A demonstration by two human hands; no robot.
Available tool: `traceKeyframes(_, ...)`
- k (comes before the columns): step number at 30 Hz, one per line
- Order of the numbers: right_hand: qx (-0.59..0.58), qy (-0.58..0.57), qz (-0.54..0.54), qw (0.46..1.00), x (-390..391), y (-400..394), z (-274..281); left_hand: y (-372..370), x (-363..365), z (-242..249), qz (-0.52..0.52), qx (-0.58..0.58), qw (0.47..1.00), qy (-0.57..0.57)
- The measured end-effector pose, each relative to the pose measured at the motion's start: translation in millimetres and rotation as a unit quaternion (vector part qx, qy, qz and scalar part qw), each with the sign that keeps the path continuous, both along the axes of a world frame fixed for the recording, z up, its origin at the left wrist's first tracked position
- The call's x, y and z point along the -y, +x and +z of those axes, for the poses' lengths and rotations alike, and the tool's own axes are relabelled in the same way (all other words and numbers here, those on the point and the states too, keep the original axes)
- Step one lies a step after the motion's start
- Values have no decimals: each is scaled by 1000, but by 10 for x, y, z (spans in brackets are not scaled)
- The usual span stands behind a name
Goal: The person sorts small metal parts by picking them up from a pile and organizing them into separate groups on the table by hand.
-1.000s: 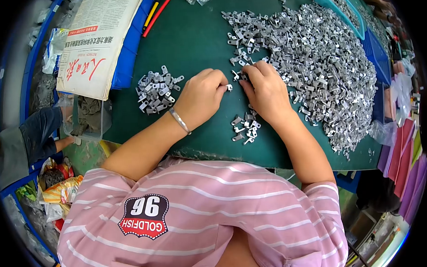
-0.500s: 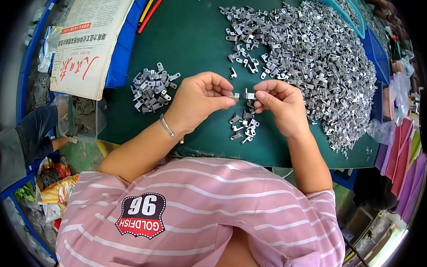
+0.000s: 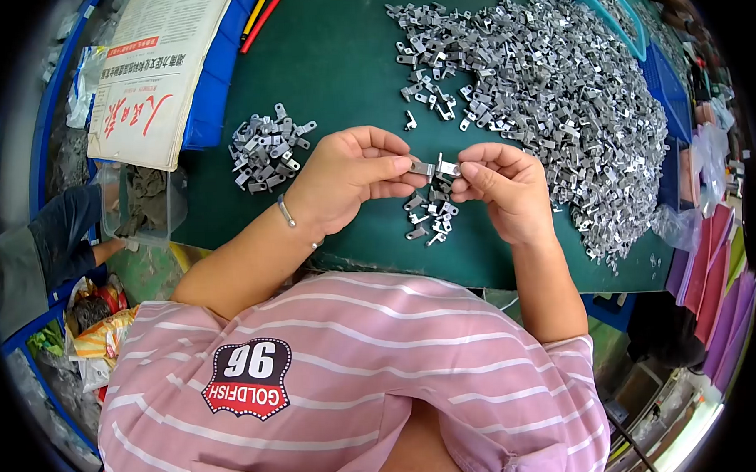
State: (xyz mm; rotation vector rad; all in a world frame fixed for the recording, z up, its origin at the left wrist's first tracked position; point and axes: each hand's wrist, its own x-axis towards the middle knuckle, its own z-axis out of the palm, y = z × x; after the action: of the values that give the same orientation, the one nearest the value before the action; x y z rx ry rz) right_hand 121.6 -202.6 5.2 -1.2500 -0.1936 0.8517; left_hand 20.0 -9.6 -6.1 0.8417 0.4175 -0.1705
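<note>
My left hand pinches a small bent metal bracket between thumb and fingers. A second metal bracket, with a hole in its flat end, is pinched by my right hand. The two brackets meet end to end in the middle, over the green table. Just below them lies a small group of loose brackets, partly covered by my fingers. A heap of similar brackets sits left of my left hand. The much larger pile of brackets spreads out beyond my right hand.
On the left, a newspaper lies over a blue bin, near red and yellow pens. A clear plastic box stands below it. A turquoise basket is at the far right. Another person's leg shows at far left.
My hands have come closer, bringing the two brackets together. The bracket in my left hand has turned and shows more of its flat side.
</note>
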Motion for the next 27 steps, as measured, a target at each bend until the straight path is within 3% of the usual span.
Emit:
traceKeyframes(3,0,2,-5,1000,25,-2,-3,3,-7,-19,-13,-2,1000,15)
traceKeyframes(5,1,2,-7,1000,33,-3,-13,9,4,-38,-64,-22,977,201)
traceKeyframes(6,4,1,-5,1000,38,1,-17,3,5,-48,-65,-22,977,201)
traceKeyframes(8,6,0,-4,1000,45,0,-22,-20,17,-61,-162,12,905,393)
traceKeyframes(9,1,-1,-9,1000,48,-6,-23,-25,37,-41,-162,11,905,393)
traceKeyframes(11,-3,-3,-12,1000,41,-9,-11,-7,101,27,-79,110,812,568)
traceKeyframes(12,3,-3,-6,1000,32,-11,2,12,147,34,-78,110,812,568)
traceKeyframes(14,9,-5,1,1000,15,-34,15,38,228,40,13,161,954,253)
traceKeyframes(17,47,-13,41,998,-49,-35,23,76,172,94,-52,82,980,173)
traceKeyframes(19,209,-87,12,974,-93,-32,-35,71,153,163,-46,56,979,190)
traceKeyframes(20,397,-172,51,900,-88,4,-33,63,151,150,-19,40,988,151)
traceKeyframes(21,481,-175,64,857,-97,9,-102,56,148,135,9,25,993,112)
traceKeyframes(24,444,-171,172,863,-55,-47,-53,38,140,135,23,33,994,105)
traceKeyframes(27,434,-158,90,882,-41,5,175,22,141,144,40,34,995,90)
